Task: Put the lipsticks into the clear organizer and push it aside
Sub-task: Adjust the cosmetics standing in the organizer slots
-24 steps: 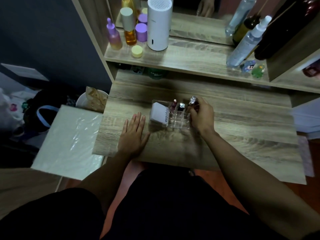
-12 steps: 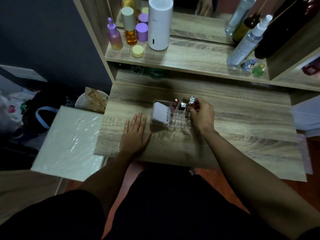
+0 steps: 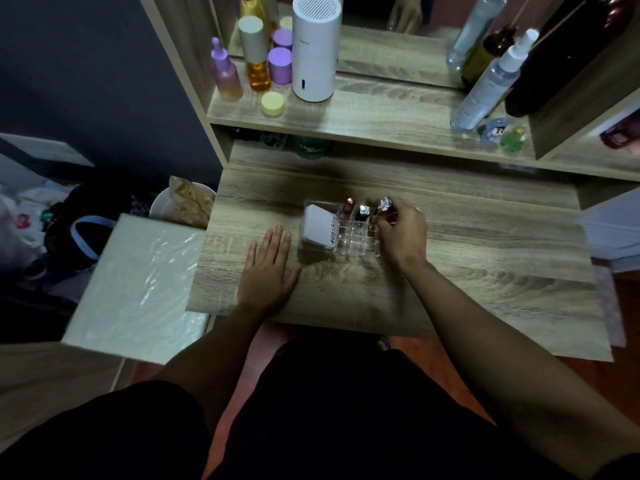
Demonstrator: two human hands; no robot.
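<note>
The clear organizer (image 3: 349,240) sits mid-desk, with a white box (image 3: 317,225) in its left part. A pink lipstick (image 3: 347,207) and a black one with a silver top (image 3: 362,213) stand upright in its back slots. My right hand (image 3: 401,230) is at the organizer's right end, its fingers closed on a silver-capped lipstick (image 3: 384,205) at the back right slot. My left hand (image 3: 268,268) lies flat on the desk just left of the organizer, fingers apart, holding nothing.
The wooden desk (image 3: 485,271) has a raised shelf (image 3: 381,119) behind with a white cylinder (image 3: 316,46), purple and amber bottles (image 3: 258,53) and a spray bottle (image 3: 491,84). A white plastic-wrapped board (image 3: 138,285) and a bin (image 3: 183,207) lie left of the desk.
Little differs; my right hand keeps hold of the silver-capped lipstick at the organizer's back right slot, and my left hand stays flat on the desk.
</note>
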